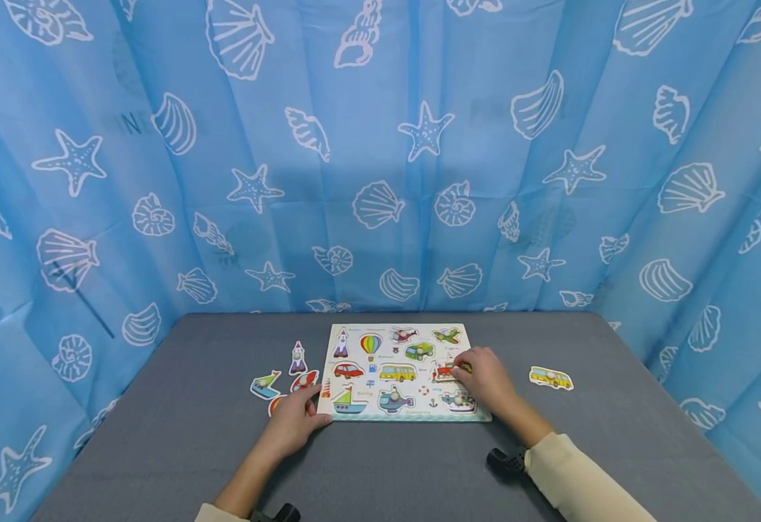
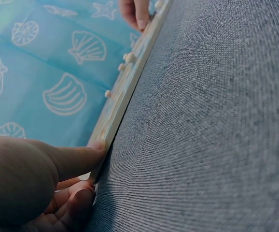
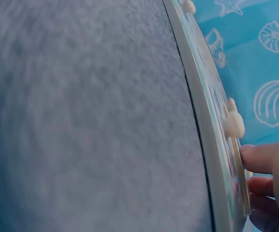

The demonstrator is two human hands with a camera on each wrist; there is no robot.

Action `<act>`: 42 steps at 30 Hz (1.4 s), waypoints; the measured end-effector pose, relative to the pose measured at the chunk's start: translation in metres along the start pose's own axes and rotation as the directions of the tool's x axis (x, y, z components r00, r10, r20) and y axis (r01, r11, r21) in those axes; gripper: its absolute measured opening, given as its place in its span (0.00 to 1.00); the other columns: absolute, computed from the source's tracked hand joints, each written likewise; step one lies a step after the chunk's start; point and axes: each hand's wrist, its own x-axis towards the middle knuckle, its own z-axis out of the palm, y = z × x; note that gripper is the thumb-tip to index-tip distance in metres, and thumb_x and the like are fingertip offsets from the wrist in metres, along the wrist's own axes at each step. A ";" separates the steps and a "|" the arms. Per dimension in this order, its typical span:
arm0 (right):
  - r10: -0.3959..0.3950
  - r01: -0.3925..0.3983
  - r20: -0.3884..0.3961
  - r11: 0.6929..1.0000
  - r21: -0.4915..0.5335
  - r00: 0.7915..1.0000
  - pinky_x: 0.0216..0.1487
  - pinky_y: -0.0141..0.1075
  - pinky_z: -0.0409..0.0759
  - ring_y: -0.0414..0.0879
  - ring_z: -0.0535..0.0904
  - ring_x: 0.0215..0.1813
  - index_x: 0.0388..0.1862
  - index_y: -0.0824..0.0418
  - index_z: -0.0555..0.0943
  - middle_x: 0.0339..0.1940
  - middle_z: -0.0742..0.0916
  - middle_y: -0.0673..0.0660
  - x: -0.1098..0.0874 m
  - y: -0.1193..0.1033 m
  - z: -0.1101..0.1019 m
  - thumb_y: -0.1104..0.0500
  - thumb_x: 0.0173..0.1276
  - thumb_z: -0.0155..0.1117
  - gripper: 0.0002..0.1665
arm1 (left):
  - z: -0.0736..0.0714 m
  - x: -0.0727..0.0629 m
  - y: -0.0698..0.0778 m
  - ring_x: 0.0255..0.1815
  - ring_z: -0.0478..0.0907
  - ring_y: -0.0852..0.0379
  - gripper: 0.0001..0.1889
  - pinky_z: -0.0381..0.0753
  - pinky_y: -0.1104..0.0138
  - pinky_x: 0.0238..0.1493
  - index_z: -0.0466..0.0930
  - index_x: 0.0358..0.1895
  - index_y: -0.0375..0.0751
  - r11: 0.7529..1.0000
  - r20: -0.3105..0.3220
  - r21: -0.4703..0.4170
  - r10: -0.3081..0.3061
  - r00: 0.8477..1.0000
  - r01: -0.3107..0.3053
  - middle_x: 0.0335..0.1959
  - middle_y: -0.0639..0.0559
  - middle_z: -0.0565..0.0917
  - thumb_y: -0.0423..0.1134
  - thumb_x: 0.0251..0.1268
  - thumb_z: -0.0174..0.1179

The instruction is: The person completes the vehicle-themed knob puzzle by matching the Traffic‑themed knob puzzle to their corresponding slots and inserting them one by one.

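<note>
A wooden knob puzzle board printed with vehicles lies on the grey table. My left hand grips its near left corner, and in the left wrist view the thumb lies on top with fingers curled at the edge below. Over the board's right side, my right hand pinches the red train piece, partly covered by the fingers. The right wrist view shows the thumb and fingers close against the board's face. Knobbed pieces, among them the submarine and ship, sit in the board.
Left of the board lie a rocket piece, a sailboat piece, a red car piece and a round piece partly behind my left hand. A yellow bus piece lies at the right. A blue shell-print curtain hangs behind the table.
</note>
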 end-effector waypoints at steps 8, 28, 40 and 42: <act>-0.009 0.009 0.003 1.000 -0.018 1.000 0.41 0.46 0.72 0.48 0.75 0.37 0.27 0.56 0.84 0.32 0.82 0.51 -0.003 -0.010 0.003 0.61 0.57 0.74 0.05 | -0.001 -0.001 0.000 0.18 0.64 0.60 0.30 0.63 0.67 0.23 0.76 0.57 0.28 1.000 0.000 -0.001 0.002 1.000 -0.002 0.19 0.57 0.69 0.35 0.50 0.74; -0.015 0.010 0.065 0.997 0.082 0.998 0.50 0.51 0.72 0.56 0.77 0.47 0.39 0.62 0.85 0.41 0.84 0.56 -0.004 -0.008 -0.001 0.64 0.54 0.74 0.12 | 0.000 0.001 -0.001 0.18 0.64 0.61 0.30 0.63 0.68 0.22 0.76 0.58 0.29 1.000 0.010 -0.006 -0.012 1.000 0.012 0.19 0.57 0.69 0.36 0.51 0.73; -0.035 0.045 -0.040 0.963 0.267 0.999 0.47 0.51 0.78 0.60 0.81 0.50 0.45 0.66 0.83 0.53 0.82 0.65 -0.020 0.005 -0.017 0.70 0.58 0.71 0.15 | 0.000 0.000 0.000 0.18 0.64 0.60 0.30 0.62 0.68 0.22 0.76 0.58 0.28 1.000 0.013 -0.011 -0.006 1.000 0.007 0.19 0.57 0.69 0.36 0.51 0.73; -0.020 0.039 -0.069 0.958 0.283 0.997 0.43 0.49 0.80 0.58 0.82 0.46 0.44 0.67 0.83 0.50 0.83 0.64 -0.021 0.007 -0.020 0.71 0.58 0.70 0.14 | 0.000 0.000 0.000 0.18 0.64 0.60 0.30 0.62 0.68 0.22 0.76 0.58 0.28 1.000 0.012 -0.008 -0.007 1.000 0.007 0.19 0.57 0.69 0.36 0.51 0.73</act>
